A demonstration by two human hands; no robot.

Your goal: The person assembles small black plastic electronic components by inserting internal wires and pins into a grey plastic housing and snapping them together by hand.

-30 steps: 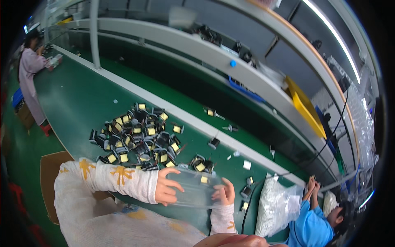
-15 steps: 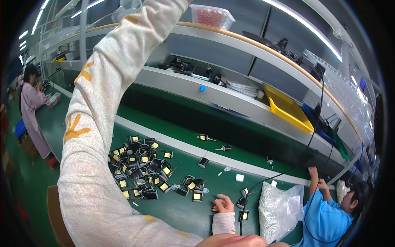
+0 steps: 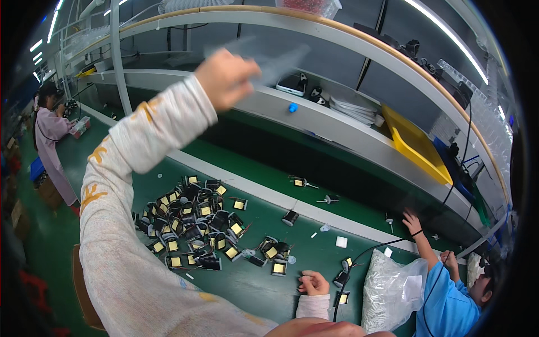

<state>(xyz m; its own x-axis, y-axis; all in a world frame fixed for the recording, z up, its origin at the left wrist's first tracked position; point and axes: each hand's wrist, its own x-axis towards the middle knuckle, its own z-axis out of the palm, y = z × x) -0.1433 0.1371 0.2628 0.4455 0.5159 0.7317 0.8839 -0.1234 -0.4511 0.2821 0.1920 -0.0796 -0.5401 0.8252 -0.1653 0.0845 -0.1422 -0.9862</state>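
My left hand is raised high in front of the shelf, its fingers closed on a thin clear plastic piece. Motion blurs the plastic, so I cannot tell whether it is a bag or a tray. On the green bench lies my right hand, fingers loosely curled, a little apart, and holding nothing I can see. Left of it are a few small black coil parts with yellow labels. Beyond them spreads a larger heap of the same parts, beneath my left arm.
A clear bag of small white pieces stands right of my right hand, with a black cable beside it. A co-worker in blue reaches over the green strip. A yellow tray leans on the shelf. Another person works far left.
My left hand has come down from above the picture's upper edge, bringing the clear plastic into view. The view has shifted slightly. My right hand stays on the bench, fingers more curled.
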